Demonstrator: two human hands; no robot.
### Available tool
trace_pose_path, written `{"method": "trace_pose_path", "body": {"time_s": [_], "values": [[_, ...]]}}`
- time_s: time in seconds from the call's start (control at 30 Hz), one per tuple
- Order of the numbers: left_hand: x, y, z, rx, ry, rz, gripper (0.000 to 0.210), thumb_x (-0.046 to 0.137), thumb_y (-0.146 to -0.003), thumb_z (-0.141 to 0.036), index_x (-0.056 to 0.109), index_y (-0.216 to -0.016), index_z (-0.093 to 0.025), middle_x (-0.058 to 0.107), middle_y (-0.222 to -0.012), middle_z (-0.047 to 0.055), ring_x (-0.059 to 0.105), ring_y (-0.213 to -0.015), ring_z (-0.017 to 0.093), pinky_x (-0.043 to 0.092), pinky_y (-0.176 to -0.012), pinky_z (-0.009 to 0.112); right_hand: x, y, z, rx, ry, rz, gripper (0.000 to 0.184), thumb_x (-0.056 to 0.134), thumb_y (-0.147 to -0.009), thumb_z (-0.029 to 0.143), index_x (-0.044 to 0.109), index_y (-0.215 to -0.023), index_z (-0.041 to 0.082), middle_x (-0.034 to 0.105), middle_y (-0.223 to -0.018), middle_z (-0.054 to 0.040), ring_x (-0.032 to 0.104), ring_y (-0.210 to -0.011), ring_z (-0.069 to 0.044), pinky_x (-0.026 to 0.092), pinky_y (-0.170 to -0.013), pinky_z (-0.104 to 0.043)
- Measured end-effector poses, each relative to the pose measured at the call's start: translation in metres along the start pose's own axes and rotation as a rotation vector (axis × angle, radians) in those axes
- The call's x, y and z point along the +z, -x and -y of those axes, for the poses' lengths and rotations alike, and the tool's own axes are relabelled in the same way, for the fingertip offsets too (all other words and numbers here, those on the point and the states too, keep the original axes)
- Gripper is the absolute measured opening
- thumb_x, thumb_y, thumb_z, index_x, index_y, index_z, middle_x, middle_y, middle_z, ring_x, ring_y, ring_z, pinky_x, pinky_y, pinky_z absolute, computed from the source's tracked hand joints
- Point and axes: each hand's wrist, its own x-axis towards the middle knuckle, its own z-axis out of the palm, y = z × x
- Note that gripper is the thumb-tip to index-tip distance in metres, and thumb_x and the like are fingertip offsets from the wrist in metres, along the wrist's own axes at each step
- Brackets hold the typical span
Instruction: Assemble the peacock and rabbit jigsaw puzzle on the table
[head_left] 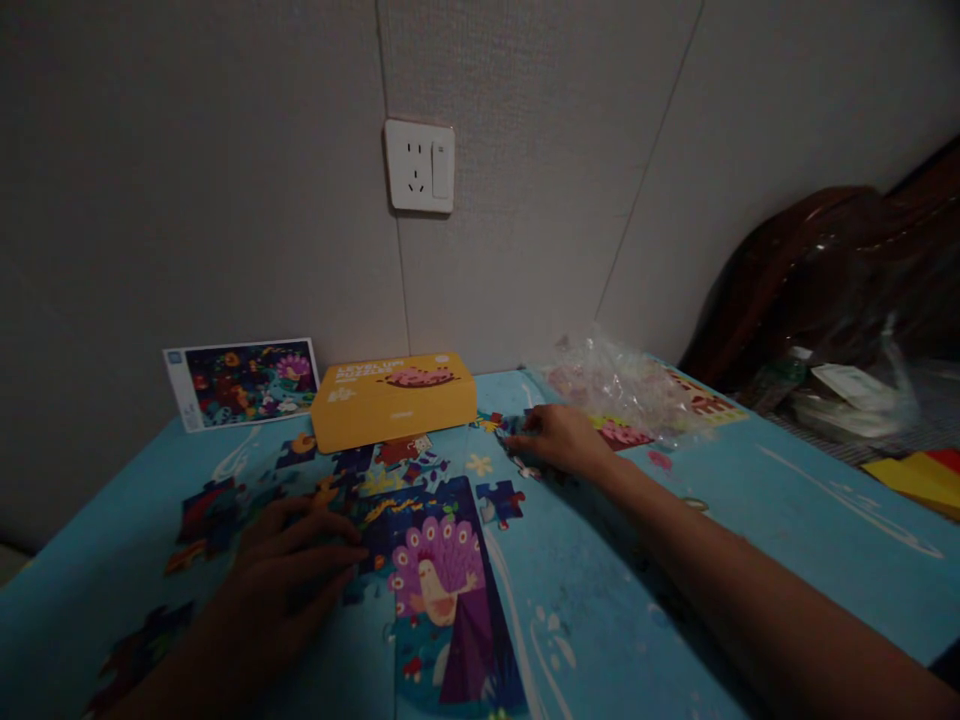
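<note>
On the blue table, the joined part of a jigsaw puzzle (442,580) shows a purple peacock. Beside its left edge rests my left hand (300,560), fingers stretched out and fingertips touching the joined part; no piece shows in it. Farther off, my right hand (562,440) reaches to a small cluster of loose pieces, its fingers bent down and closed on a puzzle piece (517,455) that is partly hidden. A single loose piece (500,503) lies between the right hand and the joined part. More loose pieces (210,515) are scattered around the left hand.
A yellow puzzle box (394,400) stands by the wall. Left of it leans a reference picture card (244,382). A crumpled clear plastic bag (622,385) lies behind my right hand, over a colourful printed sheet (705,400). A bottle (784,375) stands beyond the table's right edge.
</note>
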Motion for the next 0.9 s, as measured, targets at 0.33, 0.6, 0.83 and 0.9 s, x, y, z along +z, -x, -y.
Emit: {"method": "trace_pose_path", "body": {"time_s": [0.33, 0.6, 0.83, 0.9], "values": [[0.003, 0.002, 0.003, -0.009, 0.041, -0.018, 0.016, 0.062, -0.085, -0.031, 0.076, -0.09, -0.035, 0.072, -0.097, -0.002, 0.058, -0.098, 0.024, 0.045, -0.086, 0.038, -0.009, -0.002, -0.006, -0.004, -0.213, -0.296, 0.023, 0.058, -0.086, 0.034, 0.071, -0.08, 0.015, 0.073, -0.077, -0.0083, 0.064, -0.067, -0.019, 0.04, -0.062, -0.028], [0.0, -0.002, -0.004, -0.04, 0.048, -0.057, 0.019, 0.058, -0.085, -0.028, 0.077, -0.085, -0.032, 0.072, -0.09, 0.0, 0.057, -0.092, 0.023, 0.043, -0.084, 0.039, 0.0, -0.003, -0.006, -0.016, -0.226, -0.197, 0.027, 0.056, -0.086, 0.035, 0.072, -0.083, 0.014, 0.074, -0.079, -0.0086, 0.066, -0.07, -0.02, 0.039, -0.061, -0.027], [-0.002, -0.004, -0.006, -0.166, 0.08, -0.024, 0.019, 0.059, -0.082, -0.023, 0.077, -0.082, -0.027, 0.071, -0.088, 0.003, 0.053, -0.092, 0.024, 0.044, -0.081, 0.04, 0.01, -0.008, -0.009, 0.012, -0.054, -0.075, 0.026, 0.061, -0.083, 0.041, 0.072, -0.075, 0.018, 0.071, -0.072, -0.0065, 0.062, -0.06, -0.018, 0.034, -0.054, -0.027], [-0.004, -0.004, -0.008, -0.167, 0.089, -0.009, 0.017, 0.06, -0.082, -0.022, 0.076, -0.081, -0.026, 0.07, -0.087, 0.003, 0.053, -0.092, 0.024, 0.043, -0.081, 0.039, 0.008, -0.008, -0.006, 0.027, -0.011, -0.109, 0.024, 0.065, -0.081, 0.04, 0.071, -0.077, 0.018, 0.071, -0.073, -0.0069, 0.062, -0.062, -0.019, 0.034, -0.054, -0.027]]}}
